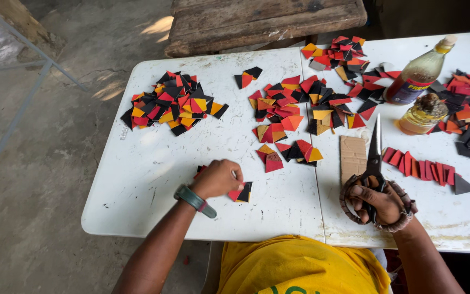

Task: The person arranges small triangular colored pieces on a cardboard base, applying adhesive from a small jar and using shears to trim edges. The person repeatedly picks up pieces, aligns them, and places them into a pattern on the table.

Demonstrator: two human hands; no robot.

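Left hand (221,178) fingers pinching red-black-yellow triangle stack (241,193); right hand (377,202) fingers gripping scissors (375,158), blades shut.

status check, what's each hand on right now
Left hand pinching a small red, black and yellow piece stack on the white table. Right hand closed on scissors, blades pointing away. Nothing between them.

Two bottles of amber liquid (421,76), cardboard strip (353,157), weathered wooden bench (262,22) — bare concrete floor (39,136)
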